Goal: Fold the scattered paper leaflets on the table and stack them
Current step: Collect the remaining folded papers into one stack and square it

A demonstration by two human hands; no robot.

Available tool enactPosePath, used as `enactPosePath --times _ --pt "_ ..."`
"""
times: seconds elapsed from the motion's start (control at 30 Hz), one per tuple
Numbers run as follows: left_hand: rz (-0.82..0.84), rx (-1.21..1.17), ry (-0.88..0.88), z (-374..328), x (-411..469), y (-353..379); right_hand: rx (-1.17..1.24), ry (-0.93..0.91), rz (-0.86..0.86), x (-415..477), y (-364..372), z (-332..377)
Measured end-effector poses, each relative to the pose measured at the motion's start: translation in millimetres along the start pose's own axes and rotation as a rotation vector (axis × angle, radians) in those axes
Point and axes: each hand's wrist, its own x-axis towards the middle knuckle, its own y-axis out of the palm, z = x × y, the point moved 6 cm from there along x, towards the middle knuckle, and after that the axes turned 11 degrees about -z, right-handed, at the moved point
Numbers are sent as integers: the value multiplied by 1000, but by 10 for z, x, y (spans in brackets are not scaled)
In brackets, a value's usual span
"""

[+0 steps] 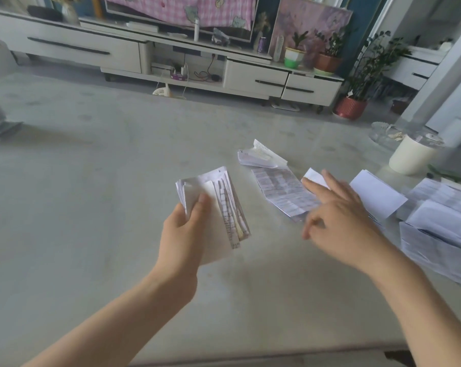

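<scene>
The left hand (pixel 183 229) grips a bundle (pixel 224 205) of folded leaflets, thumb pressed on top and fingers curled beneath, held just above the pale, smooth table (pixel 91 207). To its right, the right hand (pixel 340 215) is spread with fingers nearly straight and grasps nothing. It lies over the near-right end of a flat printed leaflet (pixel 279 192), though blur hides whether it touches. That thin, creased leaflet lies between the hands, its long axis running from far-left to near-right. The right hand is clearly nearer, so it seems best placed to lift it. A blank sheet (pixel 377 194) and a loose pile (pixel 441 223) lie further right. Beyond, a half-folded leaflet (pixel 261 156) stands crumpled.
</scene>
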Motion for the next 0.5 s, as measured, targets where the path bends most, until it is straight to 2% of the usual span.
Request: enactPosePath --times 0.07,0.13,0.2,0.33,0.4,0.5 --pt "25 -3 -38 28 10 1 -130 -6 186 -46 138 -166" --pt "58 11 -76 67 22 37 -62 -39 194 -38 170 -174" --pt "115 18 -145 113 17 70 108 -45 27 17 71 -111" --pt "260 -46 -307 120 -31 131 530 88 -405 6 -346 -46" --pt "316 -54 -307 66 -53 154 769 148 -445 -28 -444 51" --pt "409 -45 -298 -35 -132 200 1141 247 -336 -47 -375 271"
